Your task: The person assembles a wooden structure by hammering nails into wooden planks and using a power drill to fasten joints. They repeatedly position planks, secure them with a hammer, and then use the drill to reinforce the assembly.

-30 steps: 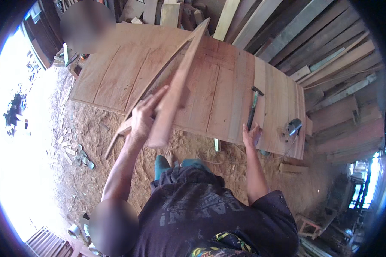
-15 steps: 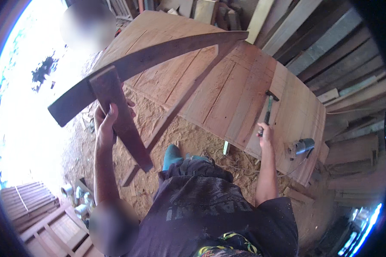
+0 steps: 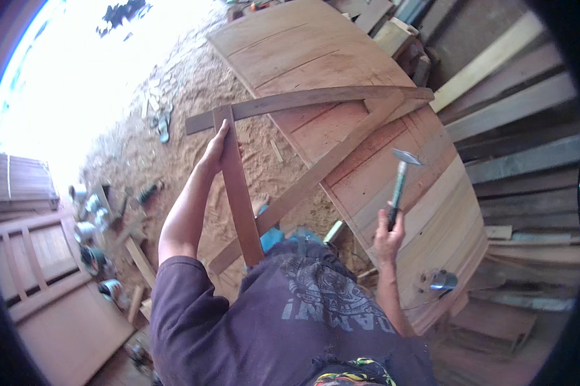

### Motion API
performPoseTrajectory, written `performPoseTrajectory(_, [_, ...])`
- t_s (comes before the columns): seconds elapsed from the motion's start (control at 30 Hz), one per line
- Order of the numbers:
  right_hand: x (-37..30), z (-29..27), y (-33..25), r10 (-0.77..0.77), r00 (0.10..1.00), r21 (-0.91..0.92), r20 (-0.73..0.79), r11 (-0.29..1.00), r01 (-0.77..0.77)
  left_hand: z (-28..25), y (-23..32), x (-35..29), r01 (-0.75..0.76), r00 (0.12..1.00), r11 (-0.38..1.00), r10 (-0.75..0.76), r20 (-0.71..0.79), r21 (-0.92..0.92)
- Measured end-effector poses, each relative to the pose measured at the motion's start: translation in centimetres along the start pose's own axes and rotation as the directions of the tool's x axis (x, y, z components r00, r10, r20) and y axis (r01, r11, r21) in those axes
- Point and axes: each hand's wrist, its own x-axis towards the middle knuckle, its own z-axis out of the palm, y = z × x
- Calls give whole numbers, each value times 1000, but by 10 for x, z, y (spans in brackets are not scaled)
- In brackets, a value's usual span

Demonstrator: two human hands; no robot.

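Note:
My left hand point(image 3: 216, 153) is closed around the short flat bar of an open wooden frame point(image 3: 241, 199), near where that bar meets a curved piece. The frame joins this bar, the long curved piece point(image 3: 303, 98) and a straight slanting piece point(image 3: 322, 166). Its pointed far end lies over the planked wooden tabletop point(image 3: 283, 48), while the lower end hangs by my shirt. In my right hand point(image 3: 389, 237) is a hammer point(image 3: 399, 183), gripped by its dark handle with the metal head up, over the tabletop's right part.
A grey cylindrical tool point(image 3: 443, 280) sits on the near right of the tabletop. Stacked boards point(image 3: 521, 177) line the right side. Sawdust covers the ground point(image 3: 174, 174); scraps, cans and a panelled wooden door point(image 3: 64, 315) are at the left.
The view has shifted. The frame has swung to the right and appears lower, farther over the tabletop. My right hand has turned the hammer, whose head now shows its side.

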Motion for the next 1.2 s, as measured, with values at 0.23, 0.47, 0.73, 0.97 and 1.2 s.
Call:
performPoseTrajectory(0.23, [43, 102, -59, -435, 806, 112, 400, 897, 428, 9, -24, 2, -88, 996, 996, 89, -30, 17])
performPoseTrajectory(0.47, [91, 208, -107, -497, 700, 11, 513, 819, 574, 20, -24, -3, -130, 988, 991, 127, -92, -25])
performPoseTrajectory(0.73, [102, 237, -118, -387, 704, -122, 596, 823, 555, 13, -28, 5, -162, 981, 986, 157, -114, -39])
performPoseTrajectory(0.97, [104, 242, -107, -369, 698, -167, 614, 803, 572, 8, -23, -1, -122, 987, 992, 119, -105, -23])
performPoseTrajectory(1.2, [69, 161, -36, -324, 879, 97, 349, 946, 310, 6, -66, -60, 41, 997, 999, -40, -62, 17])
